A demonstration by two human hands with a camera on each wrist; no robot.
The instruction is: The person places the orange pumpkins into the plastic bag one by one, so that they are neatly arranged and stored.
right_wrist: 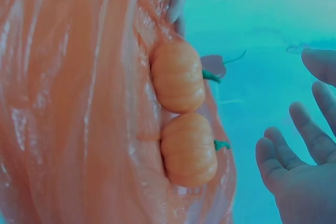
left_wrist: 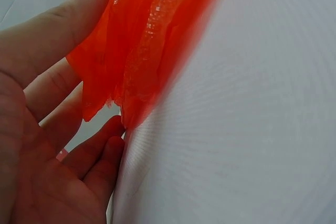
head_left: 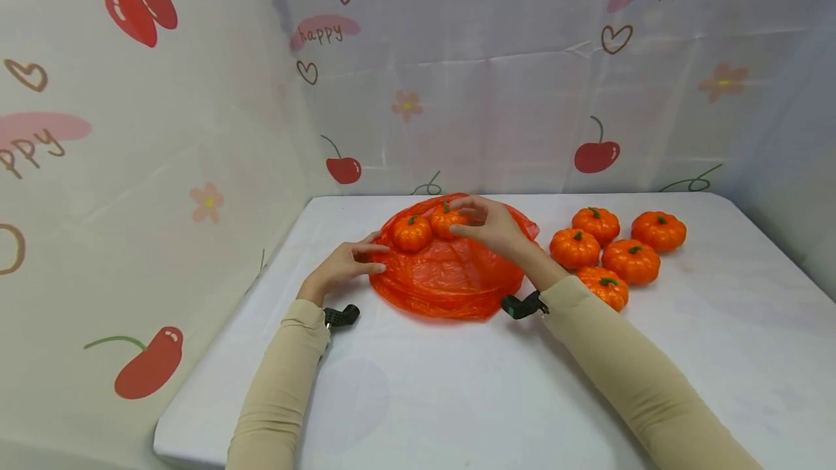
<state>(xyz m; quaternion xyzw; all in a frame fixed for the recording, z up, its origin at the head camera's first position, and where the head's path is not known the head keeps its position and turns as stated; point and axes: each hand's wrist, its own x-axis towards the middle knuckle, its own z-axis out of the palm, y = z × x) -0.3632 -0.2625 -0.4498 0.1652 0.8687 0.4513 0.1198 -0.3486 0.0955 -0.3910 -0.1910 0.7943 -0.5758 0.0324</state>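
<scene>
Hovering near two orange pumpkins (head_left: 411, 233) is the right hand (head_left: 491, 226).

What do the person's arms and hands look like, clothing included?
The left sleeve and right sleeve are long, plain beige, slightly wrinkled. A small black camera sits beside each cuff. The left hand and right hand wear no gloves.

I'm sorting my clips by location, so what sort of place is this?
Probably a small staged recording booth: cherry-and-"happy" printed sheeting encloses a white table, and black devices sit at both wrists.
</scene>
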